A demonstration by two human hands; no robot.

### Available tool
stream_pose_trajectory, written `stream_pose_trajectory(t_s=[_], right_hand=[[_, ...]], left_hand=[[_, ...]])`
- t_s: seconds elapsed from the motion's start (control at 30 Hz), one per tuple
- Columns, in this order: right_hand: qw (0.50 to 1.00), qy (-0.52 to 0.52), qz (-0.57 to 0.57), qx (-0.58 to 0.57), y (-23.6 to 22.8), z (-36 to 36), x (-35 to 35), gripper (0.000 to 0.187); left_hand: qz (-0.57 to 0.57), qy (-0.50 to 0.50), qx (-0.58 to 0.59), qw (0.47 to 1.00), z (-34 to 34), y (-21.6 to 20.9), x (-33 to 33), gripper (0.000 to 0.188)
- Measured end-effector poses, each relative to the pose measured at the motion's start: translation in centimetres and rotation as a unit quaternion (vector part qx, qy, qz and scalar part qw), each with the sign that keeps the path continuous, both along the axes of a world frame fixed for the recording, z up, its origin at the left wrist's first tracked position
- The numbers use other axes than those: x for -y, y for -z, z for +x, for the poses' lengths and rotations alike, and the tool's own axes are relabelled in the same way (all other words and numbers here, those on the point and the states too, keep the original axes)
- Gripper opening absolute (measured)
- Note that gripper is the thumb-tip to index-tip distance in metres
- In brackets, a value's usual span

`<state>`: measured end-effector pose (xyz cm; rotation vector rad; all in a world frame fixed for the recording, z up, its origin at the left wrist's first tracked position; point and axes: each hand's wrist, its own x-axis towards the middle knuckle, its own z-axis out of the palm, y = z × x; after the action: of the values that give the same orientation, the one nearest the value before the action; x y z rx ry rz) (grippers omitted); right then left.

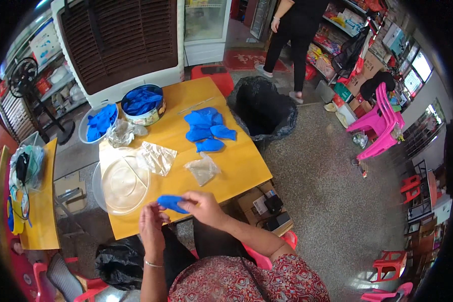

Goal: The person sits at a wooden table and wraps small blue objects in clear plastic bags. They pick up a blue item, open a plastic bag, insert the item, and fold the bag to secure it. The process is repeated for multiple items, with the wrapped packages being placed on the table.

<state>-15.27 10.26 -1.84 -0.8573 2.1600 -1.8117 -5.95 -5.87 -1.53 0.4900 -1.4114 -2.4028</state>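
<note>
The yellow table (pixel 236 171) is filling much of my remote view, and I'm taking my clock from the blue piece (pixel 171 203), which is sitting in the air over the table's near edge. A black-bagged bin (pixel 289 113) is standing beyond the table between one and two o'clock. The round clear lid (pixel 126 186) is lying near ten; the clear tub (pixel 83 128) and the round tin (pixel 151 119), both holding blue material, are standing farther off between ten and twelve. A loose pile of blue pieces (pixel 204 123) is lying toward one, beyond the small clear bag (pixel 203 170).

I'm judging this as fingertip work on one soft piece, so I'm favouring a light pinch at one end, the other end supported and the middle uncreased. The right hand (pixel 204 207) is pinching the piece's right end between thumb and fingers, almost no gap showing. The left hand (pixel 153 221) is curling its bunched fingers beside the left end; whether they're gripping it or merely touching, I'm not able to tell.
</note>
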Motion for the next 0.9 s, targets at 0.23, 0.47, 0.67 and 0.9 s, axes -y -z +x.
stream_pose_trajectory(t_s=[0.23,0.47,0.67,0.9], right_hand=[[0.989,-0.057,-0.045,0.129,0.5,1.1,1.0,0.017],[0.96,-0.083,-0.102,0.247,0.7,0.2,0.4,0.024],[0.952,-0.115,-0.093,0.267,-0.4,-0.1,-0.3,0.026],[0.952,-0.104,-0.113,0.263,-0.1,0.6,0.3,0.022]], left_hand=[[0.034,0.025,0.018,0.999,-0.9,1.2,-1.3,0.017],[0.043,0.069,0.086,0.993,-1.2,0.2,-1.1,0.015],[0.114,0.121,0.098,0.981,-1.3,-0.5,-0.8,0.018],[0.111,0.075,0.073,0.988,-0.9,0.8,-0.3,0.027]])
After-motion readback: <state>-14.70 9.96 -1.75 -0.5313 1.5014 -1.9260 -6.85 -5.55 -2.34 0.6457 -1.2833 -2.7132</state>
